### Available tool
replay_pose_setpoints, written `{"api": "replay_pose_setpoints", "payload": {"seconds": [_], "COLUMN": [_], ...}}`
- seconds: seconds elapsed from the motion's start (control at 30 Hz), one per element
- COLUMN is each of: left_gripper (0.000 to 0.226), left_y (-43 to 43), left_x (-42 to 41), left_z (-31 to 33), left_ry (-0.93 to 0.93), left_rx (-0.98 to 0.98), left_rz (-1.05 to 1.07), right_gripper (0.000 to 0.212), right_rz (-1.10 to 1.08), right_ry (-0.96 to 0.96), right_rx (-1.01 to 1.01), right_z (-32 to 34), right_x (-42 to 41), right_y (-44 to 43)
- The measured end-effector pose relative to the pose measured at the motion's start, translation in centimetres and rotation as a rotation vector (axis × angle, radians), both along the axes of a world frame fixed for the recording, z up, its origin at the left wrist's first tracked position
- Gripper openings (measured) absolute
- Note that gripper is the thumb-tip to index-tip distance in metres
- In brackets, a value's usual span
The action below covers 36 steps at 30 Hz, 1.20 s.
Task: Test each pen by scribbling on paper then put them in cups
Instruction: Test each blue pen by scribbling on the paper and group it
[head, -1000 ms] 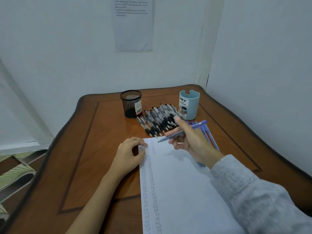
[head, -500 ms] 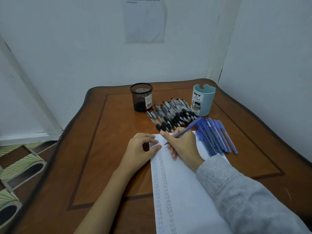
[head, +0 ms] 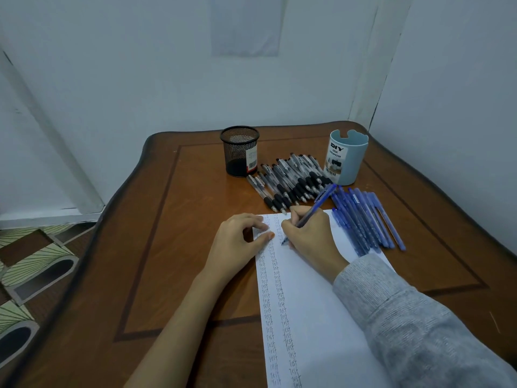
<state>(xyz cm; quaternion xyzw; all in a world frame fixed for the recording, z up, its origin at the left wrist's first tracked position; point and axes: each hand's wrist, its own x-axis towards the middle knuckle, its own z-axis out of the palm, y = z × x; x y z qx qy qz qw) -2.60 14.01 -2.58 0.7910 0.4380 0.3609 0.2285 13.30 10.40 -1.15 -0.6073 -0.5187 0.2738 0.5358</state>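
Observation:
A white sheet of paper point(head: 313, 317) lies on the wooden table point(head: 179, 247), with two columns of small written words down its left side. My right hand point(head: 310, 236) grips a blue pen point(head: 319, 204) in a writing hold, its tip on the paper near the top of the second column. My left hand point(head: 237, 242) rests on the paper's top left corner, thumb and fingertips touching the sheet. A black mesh cup point(head: 240, 151) and a light blue cup point(head: 347, 156) stand at the back. Several black pens point(head: 291, 182) lie between them; several blue pens point(head: 363, 219) lie to the right.
The table sits in a corner, with a white wall point(head: 167, 79) behind it and another on the right. A sheet is stuck on the back wall point(head: 246, 26). Patterned floor point(head: 25, 264) shows at the left, beyond the table's curved edge.
My right hand has brought the blue pen down from above the sheet until its tip meets the paper beside my left hand. The left hand has stayed on the corner.

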Motion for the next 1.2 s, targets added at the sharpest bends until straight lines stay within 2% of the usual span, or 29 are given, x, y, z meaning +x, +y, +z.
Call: {"api": "replay_pose_setpoints", "payload": {"seconds": [0.27, 0.63, 0.87, 1.0, 1.2], "left_gripper": [0.022, 0.022, 0.021, 0.022, 0.021], "left_y": [0.14, -0.01, 0.08, 0.04, -0.1], "left_x": [0.02, 0.12, 0.07, 0.1, 0.09], "left_z": [-0.2, -0.09, -0.27, -0.2, -0.08], "left_ry": [0.018, 0.024, 0.028, 0.039, 0.034], "left_rx": [0.009, 0.022, 0.022, 0.023, 0.017], "left_rz": [-0.001, -0.009, 0.001, -0.004, -0.005], "right_gripper": [0.036, 0.03, 0.042, 0.037, 0.041], "right_rz": [0.009, 0.015, -0.003, 0.007, -0.008], "right_ry": [0.036, 0.046, 0.056, 0.07, 0.041], "right_rx": [0.016, -0.001, 0.058, 0.057, 0.064], "right_z": [-0.04, 0.1, -0.2, -0.17, -0.26], "right_x": [-0.1, -0.03, 0.08, 0.18, 0.19], "right_y": [0.13, 0.2, 0.23, 0.22, 0.37]}}
